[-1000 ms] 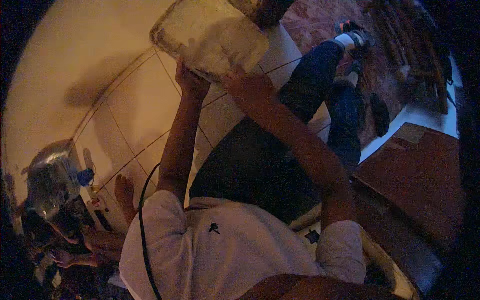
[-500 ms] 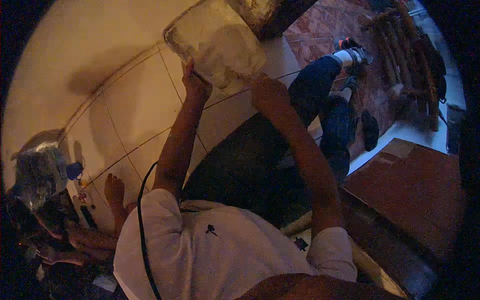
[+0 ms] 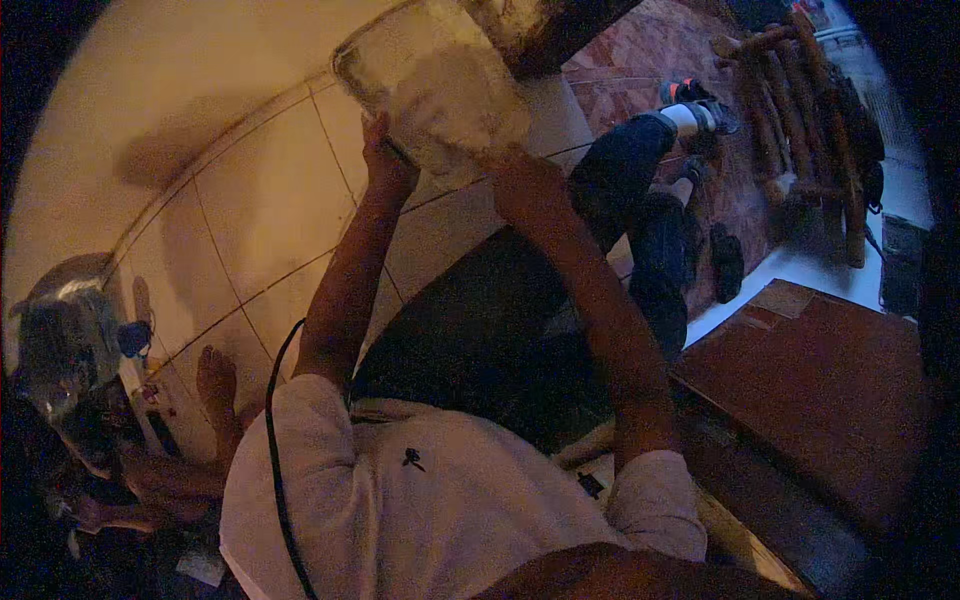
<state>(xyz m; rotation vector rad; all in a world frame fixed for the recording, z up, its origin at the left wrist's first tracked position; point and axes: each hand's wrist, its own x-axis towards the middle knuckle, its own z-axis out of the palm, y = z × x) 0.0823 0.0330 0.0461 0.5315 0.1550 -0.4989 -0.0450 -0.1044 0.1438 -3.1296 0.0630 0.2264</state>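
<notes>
Head view: beyond your pale shirt [image 3: 430, 490], your left hand [image 3: 391, 170] holds the near edge of a pale, round-cornered tray [image 3: 425, 85], fingers curled around it, while your right hand [image 3: 532, 188] touches it by the right corner; how firmly those fingers grip cannot be told in this dim light. A slack right grip could let the tray's far end dip, since both hands sit on its near side. The tray reaches forward from your fingers, with tiled floor [image 3: 225, 235] behind and patterned red floor [image 3: 628, 45] farther off.

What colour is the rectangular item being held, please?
The rectangular item looks pale yellowish, clearest in the head view.
</notes>
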